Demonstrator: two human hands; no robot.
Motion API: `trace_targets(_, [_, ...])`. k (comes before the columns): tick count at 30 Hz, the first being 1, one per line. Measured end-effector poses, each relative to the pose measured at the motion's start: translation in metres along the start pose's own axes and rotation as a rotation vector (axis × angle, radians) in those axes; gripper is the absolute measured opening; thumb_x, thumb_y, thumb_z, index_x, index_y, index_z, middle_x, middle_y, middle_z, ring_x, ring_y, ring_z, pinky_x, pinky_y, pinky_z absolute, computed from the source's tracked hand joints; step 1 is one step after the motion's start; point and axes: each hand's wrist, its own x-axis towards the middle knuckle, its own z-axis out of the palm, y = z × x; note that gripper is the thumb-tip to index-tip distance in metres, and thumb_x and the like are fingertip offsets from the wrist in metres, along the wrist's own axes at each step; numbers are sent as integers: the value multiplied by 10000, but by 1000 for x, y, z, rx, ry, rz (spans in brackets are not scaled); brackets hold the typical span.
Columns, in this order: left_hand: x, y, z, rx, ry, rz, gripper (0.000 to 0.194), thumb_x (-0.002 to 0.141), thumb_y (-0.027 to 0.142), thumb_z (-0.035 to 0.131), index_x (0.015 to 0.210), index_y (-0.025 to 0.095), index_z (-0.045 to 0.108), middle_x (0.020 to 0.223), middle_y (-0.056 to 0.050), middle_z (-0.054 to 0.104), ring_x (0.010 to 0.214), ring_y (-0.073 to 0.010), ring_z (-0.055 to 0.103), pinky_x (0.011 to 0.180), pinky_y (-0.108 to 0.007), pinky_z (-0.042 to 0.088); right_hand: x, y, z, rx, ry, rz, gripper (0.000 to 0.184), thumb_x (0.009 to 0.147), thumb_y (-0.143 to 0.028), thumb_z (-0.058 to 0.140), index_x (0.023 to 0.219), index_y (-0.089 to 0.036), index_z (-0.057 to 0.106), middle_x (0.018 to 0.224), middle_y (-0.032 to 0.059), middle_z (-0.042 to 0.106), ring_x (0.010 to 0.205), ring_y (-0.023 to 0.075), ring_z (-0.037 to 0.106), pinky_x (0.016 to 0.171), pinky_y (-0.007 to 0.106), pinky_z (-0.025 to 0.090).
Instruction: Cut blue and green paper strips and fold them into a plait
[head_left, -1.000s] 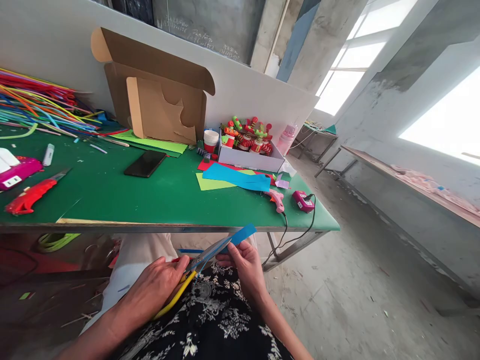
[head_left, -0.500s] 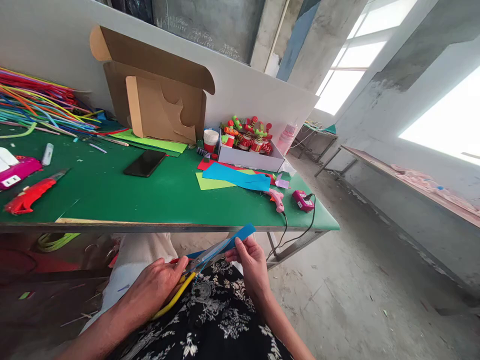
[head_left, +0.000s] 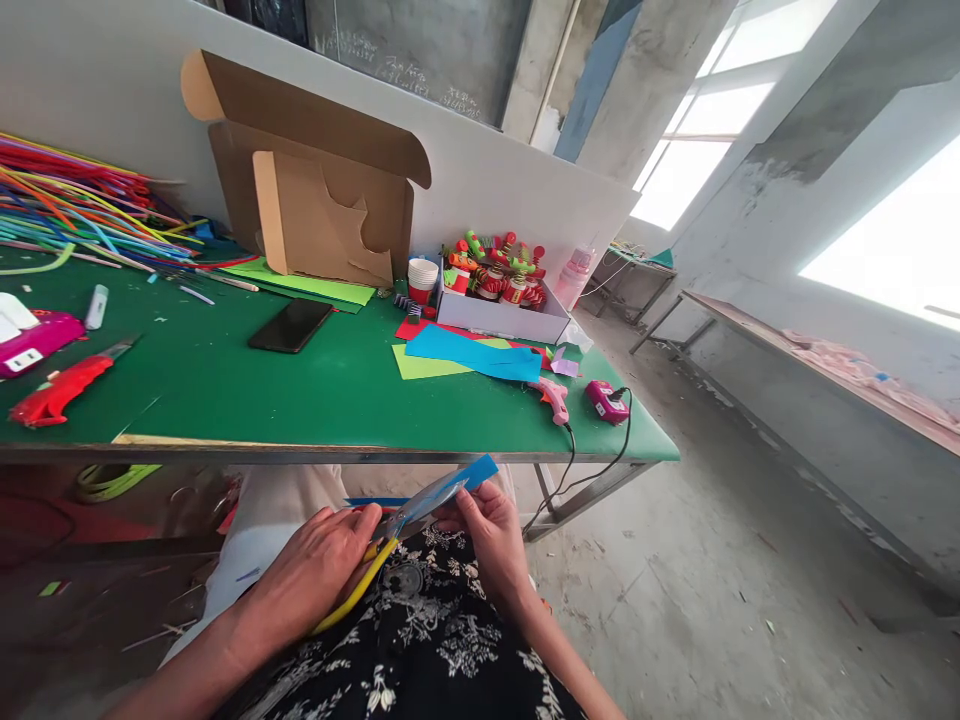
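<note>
My left hand (head_left: 322,560) is closed around the handles of a pair of scissors (head_left: 364,588) with a yellow grip. Their blades point up and to the right, lying along a narrow piece of blue paper (head_left: 481,470). Between thumb and fingers, my right hand (head_left: 491,530) pinches that paper close to the blade tips. Both hands are over my lap, in front of the table edge. Part of another blue strip (head_left: 375,502) shows behind the scissors. How far apart the blades are is hard to see.
On the green table (head_left: 360,400) lie a phone (head_left: 291,326), blue paper (head_left: 472,354), a pink glue gun (head_left: 553,398) and a red-handled cutter (head_left: 64,390). Behind stand a cardboard box (head_left: 322,210), paper cups (head_left: 422,280) and a white box (head_left: 502,316) of colourful figures. A cord hangs off the right side.
The scissor blades have moved up along the blue paper and look closer together. My right hand has shifted slightly left and down with the paper.
</note>
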Motion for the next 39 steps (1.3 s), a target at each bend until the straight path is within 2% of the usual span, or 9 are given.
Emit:
trace_targets(4, [6, 7, -10, 31, -148, -30, 234, 938, 233, 323, 1044, 204, 530, 978, -98, 753, 898, -267, 714, 785, -394, 468, 0, 2, 0, 6, -18, 10, 366, 696, -599, 797, 772, -258, 689, 705, 41, 695, 668, 270, 706, 521, 365, 557])
trace_targets(9, [10, 17, -23, 16, -299, -111, 229, 942, 173, 283, 1005, 210, 499, 968, -80, 743, 909, -258, 705, 831, -413, 438, 1, 4, -1, 14, -32, 15, 400, 671, -636, 799, 754, -266, 670, 662, 24, 679, 662, 272, 708, 544, 381, 567])
trace_targets(13, [10, 21, -27, 9, -357, -156, 216, 948, 152, 283, 1013, 208, 481, 1001, -77, 739, 921, -257, 697, 872, -427, 416, 1, 2, 0, 18, -32, 18, 413, 662, -644, 805, 748, -265, 664, 632, 11, 668, 653, 268, 712, 566, 389, 578])
trace_targets(20, [11, 21, -27, 51, -369, -152, 193, 936, 129, 319, 1008, 203, 482, 941, -66, 746, 872, -255, 692, 833, -393, 419, 1, -2, 2, 18, -18, 38, 464, 628, -665, 816, 732, -251, 635, 632, 11, 671, 664, 277, 720, 546, 382, 580])
trace_targets(26, [11, 19, -25, 89, -329, -113, 206, 929, 139, 315, 997, 212, 496, 856, -50, 751, 804, -231, 703, 790, -343, 432, 0, 0, 1, 13, -18, 40, 463, 642, -660, 808, 745, -248, 625, 651, 8, 673, 669, 266, 714, 561, 382, 581])
trace_targets(31, [9, 18, -24, 110, -326, -110, 199, 904, 142, 338, 984, 215, 505, 776, -35, 739, 741, -233, 692, 717, -321, 431, -1, -6, -1, -39, -38, 30, 454, 675, -655, 786, 745, -236, 627, 649, 6, 659, 596, 216, 669, 531, 342, 553])
trace_targets(35, [7, 16, -23, 110, -290, -74, 200, 895, 151, 346, 1002, 222, 500, 783, -27, 751, 739, -228, 702, 732, -318, 435, -1, -14, -5, -88, 32, -47, 408, 735, -627, 758, 765, -237, 643, 613, 3, 639, 528, 179, 611, 527, 322, 529])
trace_targets(39, [5, 12, -20, 60, -215, -40, 133, 899, 189, 370, 944, 233, 487, 732, -20, 733, 704, -239, 699, 740, -335, 432, 2, -12, -7, -66, 73, -49, 403, 737, -630, 749, 773, -245, 636, 579, 6, 621, 493, 197, 596, 493, 340, 514])
